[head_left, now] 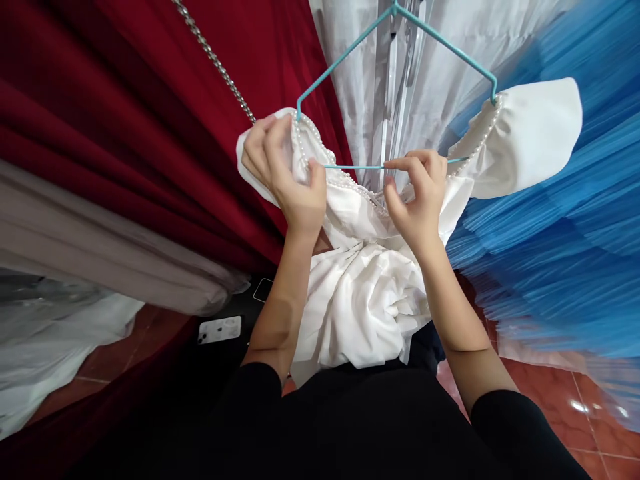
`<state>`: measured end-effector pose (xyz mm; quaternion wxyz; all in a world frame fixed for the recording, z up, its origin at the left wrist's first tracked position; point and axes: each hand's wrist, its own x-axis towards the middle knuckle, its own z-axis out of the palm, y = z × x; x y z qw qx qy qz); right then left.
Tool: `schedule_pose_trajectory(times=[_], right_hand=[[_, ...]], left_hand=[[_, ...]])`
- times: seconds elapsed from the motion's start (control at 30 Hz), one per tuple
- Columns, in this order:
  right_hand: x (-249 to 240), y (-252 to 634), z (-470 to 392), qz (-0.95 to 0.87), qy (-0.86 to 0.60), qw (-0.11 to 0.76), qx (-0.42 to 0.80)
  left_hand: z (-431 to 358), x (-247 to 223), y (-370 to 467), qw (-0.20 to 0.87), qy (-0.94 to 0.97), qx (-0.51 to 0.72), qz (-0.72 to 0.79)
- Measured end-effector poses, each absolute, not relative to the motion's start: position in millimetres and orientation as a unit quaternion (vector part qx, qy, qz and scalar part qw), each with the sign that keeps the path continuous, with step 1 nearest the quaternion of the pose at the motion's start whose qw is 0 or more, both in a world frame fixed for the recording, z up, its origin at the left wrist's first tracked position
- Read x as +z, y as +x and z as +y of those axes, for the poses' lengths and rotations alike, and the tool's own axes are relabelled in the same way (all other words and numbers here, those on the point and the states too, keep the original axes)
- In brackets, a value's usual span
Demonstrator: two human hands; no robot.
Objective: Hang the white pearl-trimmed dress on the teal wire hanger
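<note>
A white dress with a pearl-beaded neckline hangs from a thin turquoise hanger in front of me. The hanger's ends sit inside the two puffed sleeves, and its lower bar crosses the open neckline. My left hand is closed over the beaded edge at the left sleeve, fingers on the outside and thumb near the bar. At the middle of the neckline, my right hand pinches the hanger's bar between index finger and thumb. The right sleeve stands out untouched. Lower down, the skirt lies bunched against my body.
Red drapes hang at the left, with a metal chain before them. Blue tulle fills the right, above red floor tiles. A white phone lies on a black surface at lower left. White fabric hangs behind the hanger.
</note>
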<state>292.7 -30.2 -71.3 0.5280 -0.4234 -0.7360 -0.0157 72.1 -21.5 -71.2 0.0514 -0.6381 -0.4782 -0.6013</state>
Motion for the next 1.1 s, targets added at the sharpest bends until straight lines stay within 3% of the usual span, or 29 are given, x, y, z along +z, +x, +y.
schedule_pose_trajectory(times=[0.3,0.43,0.53,0.73,0.9,1.0,1.1], right_hand=[[-68,291,-11,-0.717,-0.437,0.541,-0.043],[-68,289,-9,-0.712,-0.436,0.549,-0.035],[-69,286,-12,-0.705,-0.437,0.557,-0.012],[-67,281,-19,-0.706,-0.435,0.559,-0.001],[-64,282,-25,-0.692,-0.436,0.575,0.012],[-61,285,-34,-0.695,-0.435,0.572,0.005],[-50,293,-43,-0.725,-0.429,0.539,-0.003]], left_hand=[[21,-29,9,0.107,-0.585,-0.593,-0.542],[17,-43,-20,0.155,-0.523,-0.629,-0.553],[8,-69,-25,0.118,-0.522,-0.63,-0.563],[-37,-83,31,-0.05,-0.604,-0.595,-0.528],[-66,-48,85,0.014,-0.756,-0.509,-0.41],[-63,-33,98,0.067,-0.754,-0.496,-0.424],[-52,-33,99,0.05,-0.751,-0.476,-0.454]])
